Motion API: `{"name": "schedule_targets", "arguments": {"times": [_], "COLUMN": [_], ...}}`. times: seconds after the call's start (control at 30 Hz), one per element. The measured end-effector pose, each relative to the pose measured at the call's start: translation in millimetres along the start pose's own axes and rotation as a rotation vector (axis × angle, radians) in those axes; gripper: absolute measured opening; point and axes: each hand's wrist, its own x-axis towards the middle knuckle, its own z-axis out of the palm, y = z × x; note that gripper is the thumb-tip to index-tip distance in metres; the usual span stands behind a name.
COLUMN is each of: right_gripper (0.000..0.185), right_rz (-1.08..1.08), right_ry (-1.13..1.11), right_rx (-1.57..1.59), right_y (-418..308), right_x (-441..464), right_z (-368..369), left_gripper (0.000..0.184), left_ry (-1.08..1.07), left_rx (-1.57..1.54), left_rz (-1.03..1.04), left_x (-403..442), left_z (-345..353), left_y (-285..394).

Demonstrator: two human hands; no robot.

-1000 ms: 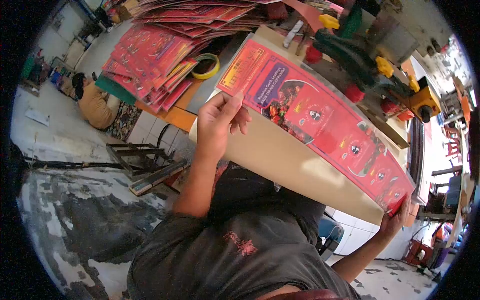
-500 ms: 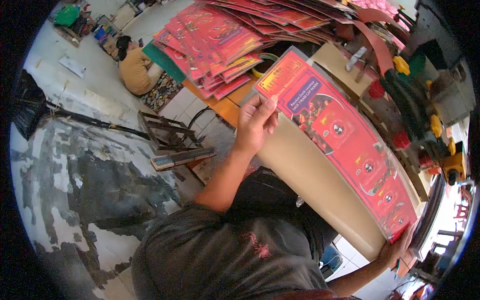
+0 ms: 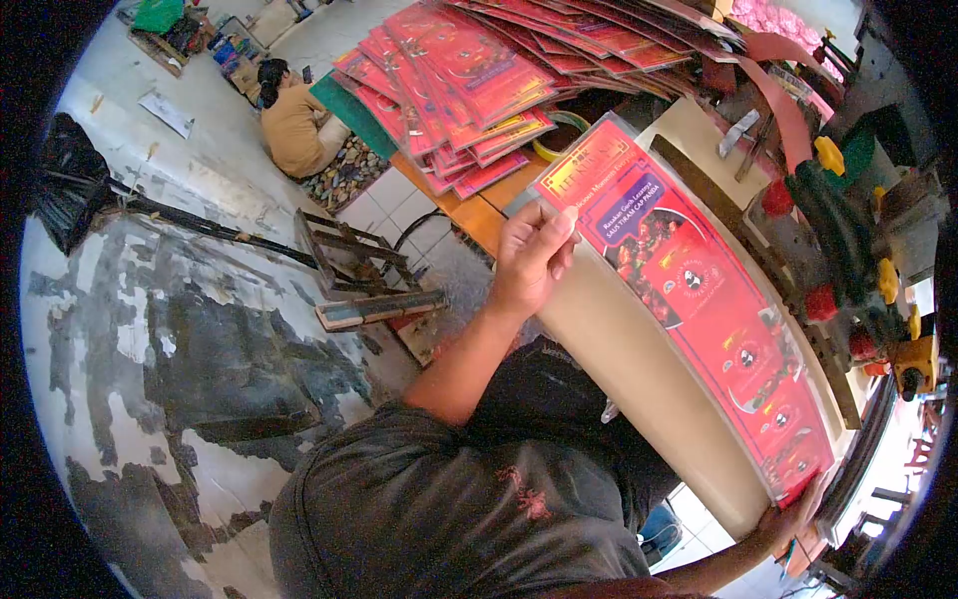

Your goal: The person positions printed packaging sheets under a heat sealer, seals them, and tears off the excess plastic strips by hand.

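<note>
A long red printed plastic-covered sheet [image 3: 699, 290] with food pictures and panda logos lies across the machine's beige board. At its yellow-headed end, my left hand [image 3: 536, 255] pinches the near edge between thumb and curled fingers. My right hand [image 3: 798, 511] holds the opposite end, its fingers along the corner and partly hidden. Beneath the sheet, the smooth beige board [image 3: 629, 349] curves in the wide lens, close to my body.
Stacks of similar red sheets [image 3: 469, 75] cover the orange table [image 3: 477, 222]. A machine with yellow knobs [image 3: 828, 155] runs along the right. A wooden stand [image 3: 364, 255] is at left. Another person [image 3: 297, 125] sits on the floor behind.
The whole view has shifted slightly, so the scene appears further right and lower. Both hands keep their hold on the sheet, which lies much as before on the board.
</note>
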Motion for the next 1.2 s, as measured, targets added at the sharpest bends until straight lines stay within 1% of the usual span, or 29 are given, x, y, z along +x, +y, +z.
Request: {"name": "schedule_targets", "arguments": {"times": [0.07,0.17,0.27,0.3,0.33,0.37,0.4,0.43,0.47,0.53,0.6,0.63,0.7,0.73,0.77,0.83,0.9,0.93,1.0,1.03,1.07,1.1,1.17,1.2], "right_gripper": [0.077,0.078,0.080,0.070,0.061,0.056,0.055,0.055,0.054,0.053,0.054,0.055,0.055,0.055,0.054,0.054,0.054,0.054,0.054,0.055,0.056,0.048,0.048,0.048], "right_rz": [0.030,-0.049,-0.092,0.011,0.123,0.235,0.221,0.134,0.030,-0.031,0.033,0.118,0.221,0.078,0.067,0.174,0.393,0.498,0.648,0.662,0.617,0.556,0.581,0.585], "right_ry": [0.024,0.013,0.029,0.024,0.039,0.069,0.076,0.063,0.053,0.042,0.034,0.041,0.077,0.072,0.079,0.071,0.080,0.091,0.092,0.082,0.027,0.056,0.001,0.023], "right_rx": [0.060,0.022,0.020,0.194,0.350,0.489,0.443,0.302,0.150,0.063,0.125,0.235,0.313,0.141,0.118,0.267,0.610,0.785,1.004,1.037,0.957,0.981,1.278,1.267], "right_y": [-4,-2,1,16,29,37,11,-18,-39,-58,-53,-51,-54,-60,-64,-78,-93,-102,-117,-124,-129,-153,-136,-131], "right_x": [-1,1,-2,-10,-21,-32,-27,-15,-4,5,2,1,-1,1,3,7,14,19,28,32,33,42,40,39], "right_z": [-1,-3,3,19,27,15,21,25,27,30,34,38,28,25,25,23,22,21,17,17,14,11,19,15], "left_gripper": [0.027,0.026,0.025,0.025,0.024,0.024,0.023,0.023,0.023,0.022,0.021,0.021,0.020,0.017,0.017,0.016,0.019,0.020,0.021,0.021,0.021,0.022,0.019,0.019], "left_ry": [-0.030,-0.018,-0.016,-0.031,0.045,0.111,0.103,0.105,0.115,0.132,0.113,0.108,0.095,0.109,0.085,0.253,0.230,0.205,0.151,0.128,0.119,0.113,0.170,0.161], "left_rx": [-0.018,-0.050,-0.090,-0.095,-0.061,-0.039,-0.042,-0.037,-0.035,-0.010,0.040,0.039,0.056,0.000,-0.004,-0.016,-0.030,0.021,0.071,0.067,0.068,0.069,0.051,0.061], "left_rz": [-0.026,-0.078,-0.077,-0.091,-0.102,-0.127,-0.127,-0.118,-0.122,-0.125,-0.109,-0.115,-0.108,-0.103,-0.121,-0.096,-0.117,-0.134,-0.134,-0.118,-0.105,-0.090,-0.089,-0.110], "left_x": [1,5,8,10,12,14,16,19,20,22,21,20,22,22,22,23,22,22,24,25,26,27,28,28], "left_z": [-2,2,5,4,3,3,-10,-25,-17,-20,-24,-24,-16,-14,-14,-11,-4,-15,-32,-38,-42,-46,-28,-31], "left_y": [-4,-7,-13,-14,-15,-19,-15,-10,-8,-1,-1,1,2,3,4,1,6,4,-1,-2,-4,-6,-2,-2]}}
